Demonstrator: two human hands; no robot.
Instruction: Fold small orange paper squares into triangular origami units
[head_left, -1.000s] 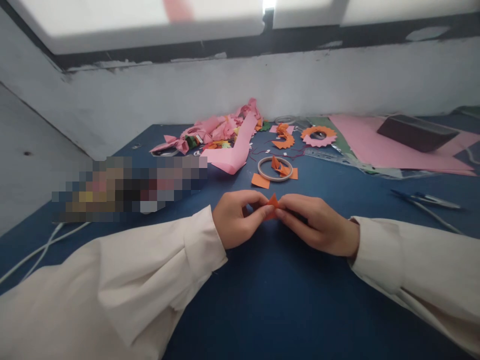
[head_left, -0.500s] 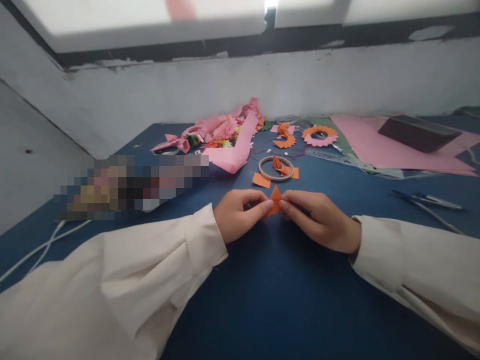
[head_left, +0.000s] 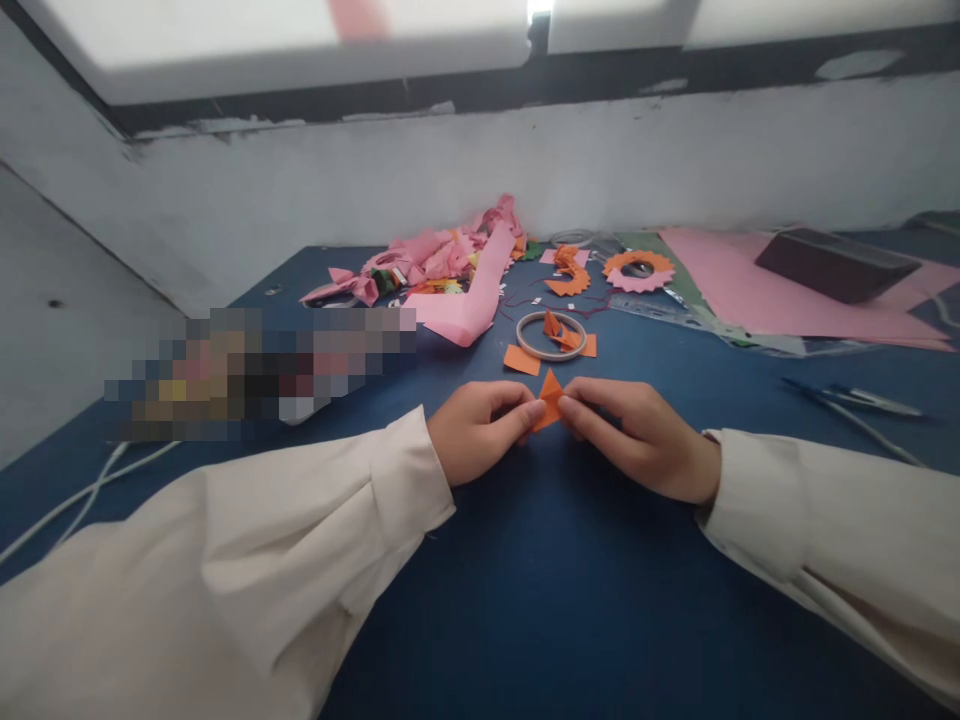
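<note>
Between my two hands is a small folded piece of orange paper (head_left: 550,400), its pointed tip upward. My left hand (head_left: 487,428) pinches its left edge between thumb and forefinger. On the opposite edge, my right hand (head_left: 643,435) grips it the same way. The fingertips cover both side edges of the paper. Just beyond the hands lies a tape roll ring (head_left: 523,343) with folded orange paper pieces (head_left: 556,326) inside it. A flat orange paper square (head_left: 522,360) rests at the ring's near left.
Crumpled pink paper scraps (head_left: 439,255) and a bent pink strip (head_left: 480,290) lie at the back. Behind the ring is an orange and pink paper wheel (head_left: 639,272). To the right are a clear ruler (head_left: 675,318), pens (head_left: 874,402) and a dark box (head_left: 836,264) on pink sheets (head_left: 712,275).
Both hands stay pinched on the orange paper in nearly the same spot. The paper's face looks slightly brighter and a little tilted; otherwise almost nothing differs.
</note>
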